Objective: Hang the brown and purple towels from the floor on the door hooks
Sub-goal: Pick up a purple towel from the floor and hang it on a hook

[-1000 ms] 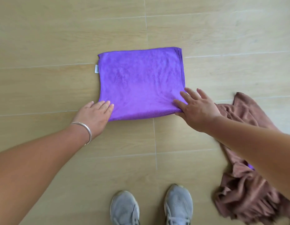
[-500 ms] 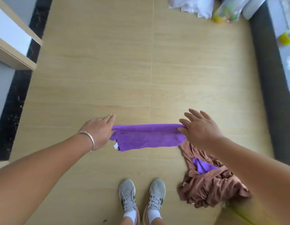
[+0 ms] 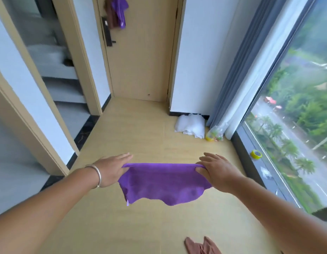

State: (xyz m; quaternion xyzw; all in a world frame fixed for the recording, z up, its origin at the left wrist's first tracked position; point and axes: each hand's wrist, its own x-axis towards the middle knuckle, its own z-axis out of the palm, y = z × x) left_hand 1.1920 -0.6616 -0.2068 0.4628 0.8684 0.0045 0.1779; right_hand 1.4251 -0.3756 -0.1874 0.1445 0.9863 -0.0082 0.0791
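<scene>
A purple towel (image 3: 163, 182) hangs stretched in the air between my two hands, above the floor. My left hand (image 3: 112, 170) pinches its left top corner and my right hand (image 3: 214, 170) pinches its right top corner, the other fingers held straight. A brown towel (image 3: 201, 247) lies crumpled on the floor at the bottom edge, mostly cut off. Straight ahead stands the wooden door (image 3: 140, 52). A brown towel (image 3: 110, 13) and a purple towel (image 3: 120, 11) hang near its top left; the hooks are hidden.
A white bundle (image 3: 191, 125) and a clear bag with yellow items (image 3: 214, 134) lie by the wall at the right. A grey curtain (image 3: 245, 61) and a large window (image 3: 296, 125) line the right side; a yellow tape roll (image 3: 255, 154) sits on the sill. Doorframes stand left.
I have lifted the purple towel off the floor with both hands. My view has risen from the floor to the door ahead, and the brown towel has slid to the bottom edge.
</scene>
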